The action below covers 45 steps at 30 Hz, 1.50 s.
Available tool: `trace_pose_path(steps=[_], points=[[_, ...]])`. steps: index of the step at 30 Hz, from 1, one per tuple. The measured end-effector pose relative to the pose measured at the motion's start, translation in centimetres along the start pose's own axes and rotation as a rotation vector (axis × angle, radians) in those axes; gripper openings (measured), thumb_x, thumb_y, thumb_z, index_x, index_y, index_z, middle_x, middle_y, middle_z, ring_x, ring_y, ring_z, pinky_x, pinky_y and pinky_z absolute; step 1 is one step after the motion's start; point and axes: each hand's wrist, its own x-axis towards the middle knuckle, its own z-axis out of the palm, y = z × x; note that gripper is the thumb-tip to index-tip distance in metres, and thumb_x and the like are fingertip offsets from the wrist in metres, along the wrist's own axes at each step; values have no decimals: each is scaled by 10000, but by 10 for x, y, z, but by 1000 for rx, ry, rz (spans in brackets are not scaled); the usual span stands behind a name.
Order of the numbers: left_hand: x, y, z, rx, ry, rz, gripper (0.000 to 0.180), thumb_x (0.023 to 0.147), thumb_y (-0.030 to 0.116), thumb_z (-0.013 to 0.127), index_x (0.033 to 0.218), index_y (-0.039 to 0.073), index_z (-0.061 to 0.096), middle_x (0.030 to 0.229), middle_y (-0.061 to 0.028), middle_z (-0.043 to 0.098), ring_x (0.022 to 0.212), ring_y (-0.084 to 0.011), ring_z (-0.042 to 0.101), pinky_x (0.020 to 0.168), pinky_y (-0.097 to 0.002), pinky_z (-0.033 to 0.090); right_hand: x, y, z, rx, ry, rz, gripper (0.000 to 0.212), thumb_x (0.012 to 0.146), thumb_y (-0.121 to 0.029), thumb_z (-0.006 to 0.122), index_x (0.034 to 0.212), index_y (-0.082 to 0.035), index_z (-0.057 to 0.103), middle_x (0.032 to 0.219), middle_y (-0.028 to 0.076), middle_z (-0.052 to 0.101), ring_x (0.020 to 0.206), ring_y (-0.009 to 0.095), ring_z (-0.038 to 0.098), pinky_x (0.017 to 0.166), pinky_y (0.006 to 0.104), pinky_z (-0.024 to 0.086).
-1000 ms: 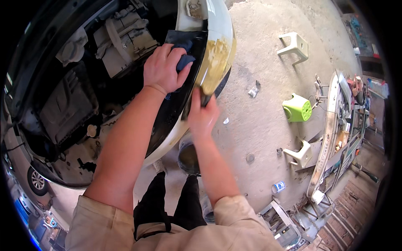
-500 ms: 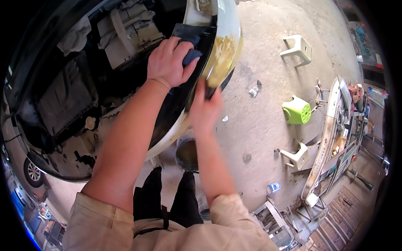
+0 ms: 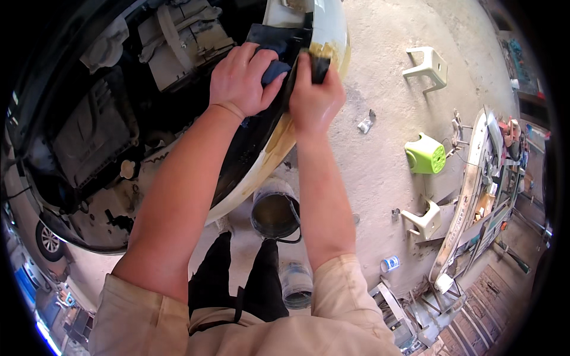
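My left hand [image 3: 240,80] is closed on a dark blue cloth [image 3: 276,71] and rests at the car's black front edge, beside the exposed engine bay. In my right hand [image 3: 317,101] is a black sanding block [image 3: 321,69], gripped between thumb and fingers. The block lies against the curved white bumper [image 3: 329,24], on a patch of yellow-brown filler [image 3: 341,54]. My right hand and forearm hide part of that patch. Closer to me, the bumper carries more yellowish smears [image 3: 280,139]. The faces of the block against the bumper are hidden.
By my feet stand a bucket of murky liquid [image 3: 274,216] and a second bucket [image 3: 295,279]. To the right are two cream stools [image 3: 432,68], a green stool [image 3: 427,154], a blue-and-white can [image 3: 389,264] and a rack of car parts [image 3: 469,202].
My right hand has slid the block away from me along the bumper, uncovering the near smears and the bucket. My left hand stays nearly in place.
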Motion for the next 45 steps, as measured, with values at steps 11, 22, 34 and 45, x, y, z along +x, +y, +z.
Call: trace_pose_path(steps=[11, 22, 34, 45], points=[[0, 2, -4, -9, -16, -9, 299, 826, 285, 770, 1065, 164, 637, 1040, -75, 630, 932, -317, 648, 749, -407, 550, -7, 9, 0, 21, 63, 40, 228, 967, -230, 706, 1070, -27, 686, 823, 212, 706, 722, 410, 682, 652, 441, 519], [-2, 1, -5, -22, -39, -27, 303, 832, 275, 770, 1073, 150, 635, 1056, -90, 636, 946, -331, 649, 763, -410, 550, -46, 22, 2, 29, 97, 30, 199, 953, -230, 722, 1001, -38, 700, 826, 208, 700, 719, 406, 655, 680, 445, 522], [-3, 1, -1, -11, -22, -20, 306, 831, 286, 769, 1079, 164, 637, 1067, -79, 637, 946, -323, 652, 752, -404, 555, -60, 25, -3, 17, 55, 93, 213, 957, -225, 721, 860, -52, 644, 898, 183, 731, 824, 358, 650, 755, 427, 510], [-3, 0, 0, 14, 5, -11, 317, 817, 340, 774, 1067, 190, 647, 1043, -47, 627, 915, -284, 652, 719, -392, 552, -75, 19, -12, 46, -35, 132, 209, 962, -222, 720, 878, -41, 656, 904, 185, 718, 838, 369, 653, 768, 414, 522]])
